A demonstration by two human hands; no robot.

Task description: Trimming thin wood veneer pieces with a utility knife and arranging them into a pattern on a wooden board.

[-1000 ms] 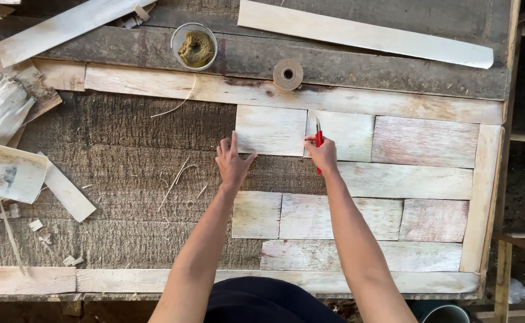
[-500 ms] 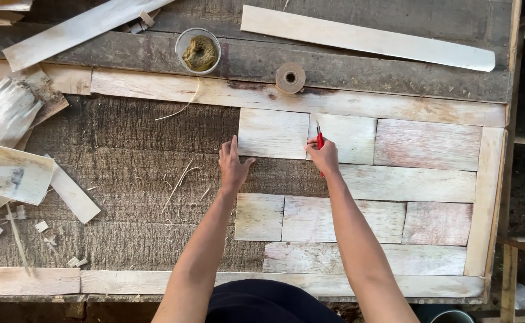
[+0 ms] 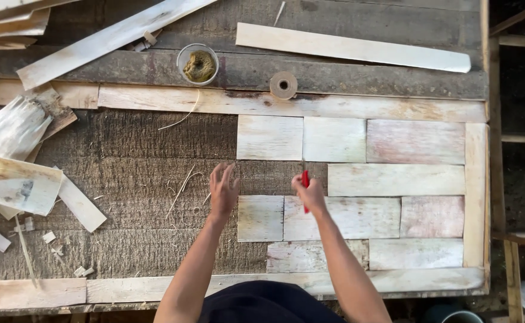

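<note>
Two bare hands hover over a rough wooden frame at the middle of the frame. The right hand (image 3: 310, 192) is closed around a red tool (image 3: 305, 186), whose handle sticks up above the fist and runs down behind the fingers; its tip is too small to make out. This hand hangs over the left end of a pale rectangular tile (image 3: 341, 218) in the third row of a patchwork of flat wood pieces. The left hand (image 3: 223, 190) is empty, fingers spread wide and pointing toward the top of the frame, above the dark fibrous backing (image 3: 125, 149) just left of a smaller squarish tile (image 3: 261, 218). Above the hands lies a gap of bare backing, and above that two pale tiles sit side by side, the left one (image 3: 269, 137) touching the right one (image 3: 334, 139). Further right, pinkish and whitish tiles fill the rows up to a vertical strip (image 3: 475, 191) at the right border. A long horizontal strip (image 3: 286, 103) runs along the top of the tiled area. On the dark plank above it stand a small round cup (image 3: 198, 63) holding something yellowish brown and a flat roll of tape (image 3: 283, 85). A long pale slat (image 3: 352, 48) lies in the upper right, and scraps of split wood (image 3: 17, 179) are piled at the left edge.
</note>
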